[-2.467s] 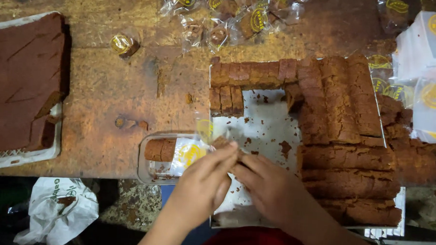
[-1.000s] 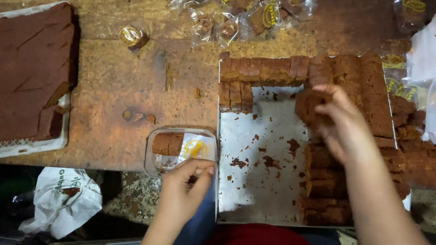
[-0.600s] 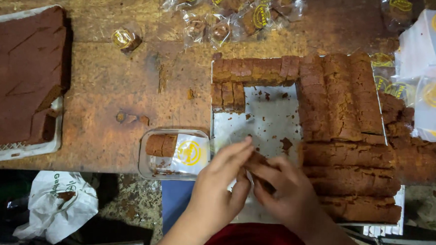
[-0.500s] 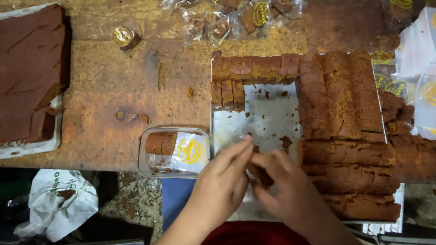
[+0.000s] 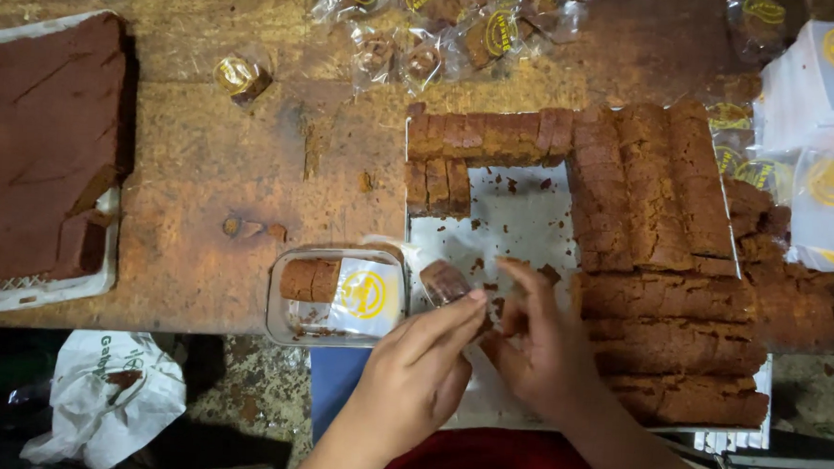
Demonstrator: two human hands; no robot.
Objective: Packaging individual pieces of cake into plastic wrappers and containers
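Observation:
My left hand (image 5: 416, 372) and my right hand (image 5: 536, 350) meet over the near part of a white tray (image 5: 513, 220). Between their fingertips they hold a brown cake slice (image 5: 445, 282) that sits in a clear wrapper. Rows of cut brown cake slices (image 5: 653, 275) fill the right side and far edge of the tray. Just left of my hands stands a clear plastic box (image 5: 336, 297) with two slices and a white and yellow label inside.
Wrapped slices (image 5: 447, 22) lie scattered at the far edge, one wrapped slice (image 5: 242, 73) apart to the left. A large uncut brown cake (image 5: 32, 148) sits on a white tray at left. White packets (image 5: 831, 142) are stacked at right. A white bag (image 5: 104, 399) lies below the wooden table.
My right hand reached out to the cake rows on the right, then came back with a slice. Both hands now hold it together near the plastic box.

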